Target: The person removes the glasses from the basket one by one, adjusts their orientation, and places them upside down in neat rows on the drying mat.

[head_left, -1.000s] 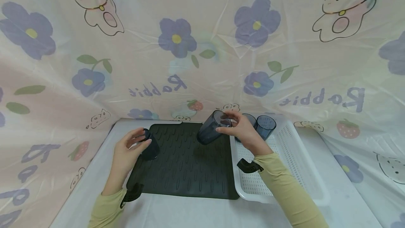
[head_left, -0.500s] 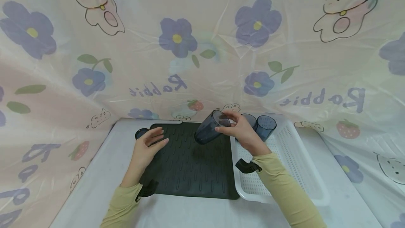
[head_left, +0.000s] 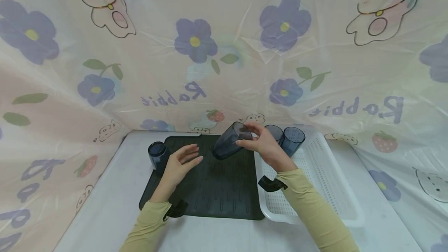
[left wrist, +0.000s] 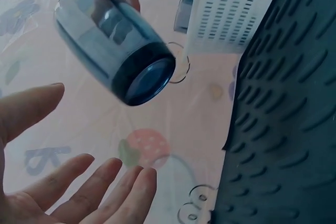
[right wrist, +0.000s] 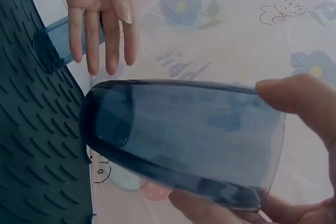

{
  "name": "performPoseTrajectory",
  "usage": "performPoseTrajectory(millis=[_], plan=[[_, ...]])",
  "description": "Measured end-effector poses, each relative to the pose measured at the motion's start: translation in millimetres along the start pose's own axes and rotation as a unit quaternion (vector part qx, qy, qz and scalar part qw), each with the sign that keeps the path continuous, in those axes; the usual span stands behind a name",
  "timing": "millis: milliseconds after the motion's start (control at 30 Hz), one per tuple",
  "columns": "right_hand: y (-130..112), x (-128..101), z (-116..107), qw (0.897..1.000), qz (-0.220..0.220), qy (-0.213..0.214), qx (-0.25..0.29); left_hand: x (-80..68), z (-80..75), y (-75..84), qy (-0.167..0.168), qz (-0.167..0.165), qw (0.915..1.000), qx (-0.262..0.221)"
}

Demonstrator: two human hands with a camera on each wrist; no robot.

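From the head view, the right hand [head_left: 264, 147] holds a blue cup [head_left: 227, 146] tilted in the air over the far edge of the dark mat [head_left: 213, 189], fingers pinching near its rim; the left hand [head_left: 180, 164] hovers flat and relaxed over the mat, holding nothing. Another cup [head_left: 157, 154] stands at the mat's far left corner, and two more [head_left: 287, 139] sit in the white tray [head_left: 336, 189] on the counter [head_left: 105, 213]. The left wrist view shows the held cup [left wrist: 113, 51] base-down towards the spread fingers [left wrist: 94, 192] below it; the thick base looks like the heavier end. In the right wrist view the cup [right wrist: 184, 135] is see-through and smooth-walled, probably light, stiff and somewhat slippery; a grip round the mid-wall would likely be steadier than the rim pinch.
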State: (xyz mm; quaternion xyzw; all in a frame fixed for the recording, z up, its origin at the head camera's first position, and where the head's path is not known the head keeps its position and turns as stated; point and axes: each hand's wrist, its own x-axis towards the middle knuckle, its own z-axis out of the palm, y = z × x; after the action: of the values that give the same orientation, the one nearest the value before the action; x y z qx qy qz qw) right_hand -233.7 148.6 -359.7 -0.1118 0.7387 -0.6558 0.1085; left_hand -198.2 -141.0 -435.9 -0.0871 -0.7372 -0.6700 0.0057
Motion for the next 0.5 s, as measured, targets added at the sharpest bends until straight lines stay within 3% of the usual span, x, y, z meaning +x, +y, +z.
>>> performPoseTrajectory(millis=[500], plan=[[-2, -2, 1, 1.000, 0.000, 0.004, 0.003, 6.7, 20.6, -6.5, -0.019, 0.016, 0.9992, -0.030]])
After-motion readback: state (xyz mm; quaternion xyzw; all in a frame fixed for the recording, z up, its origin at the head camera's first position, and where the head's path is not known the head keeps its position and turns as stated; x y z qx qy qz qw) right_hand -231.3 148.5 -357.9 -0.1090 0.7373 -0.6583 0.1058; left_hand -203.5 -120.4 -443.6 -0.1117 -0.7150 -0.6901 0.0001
